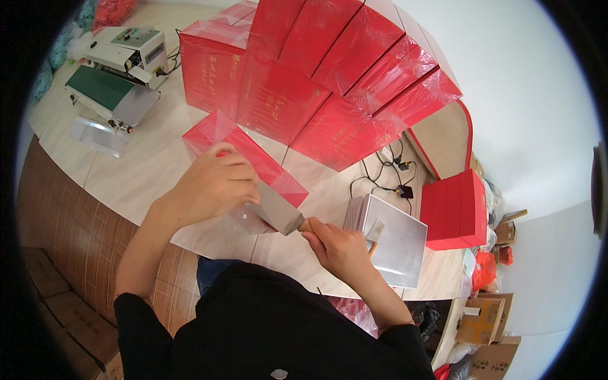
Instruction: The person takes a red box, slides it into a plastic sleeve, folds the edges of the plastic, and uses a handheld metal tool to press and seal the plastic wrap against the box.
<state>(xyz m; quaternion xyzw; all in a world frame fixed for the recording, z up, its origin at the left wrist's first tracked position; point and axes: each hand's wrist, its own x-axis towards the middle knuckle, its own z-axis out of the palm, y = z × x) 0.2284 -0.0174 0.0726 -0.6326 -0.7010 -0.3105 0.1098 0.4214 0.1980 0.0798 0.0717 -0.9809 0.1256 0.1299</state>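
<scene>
A red box (266, 161) in clear film lies at an angle on the table before me. My left hand (218, 178) grips its near side, with fingers curled over the film. In my right hand (339, 249) is the wooden handle of a broad-bladed metal tool, like a cleaver (280, 209). Its flat blade lies along the near side of the box, touching or close to my left fingertips; the hand hides the blade's far end. Loose clear film (249, 221) sticks out below the blade.
Large film-wrapped red boxes (280, 97) are stacked at the back. A sealing machine (121, 71) stands left. To the right are a metal-topped block (399, 242), showing a wooden-handled blade or its reflection, red boxes (451, 211) and tangled black cables (387, 171). Cartons (479, 323) sit lower right.
</scene>
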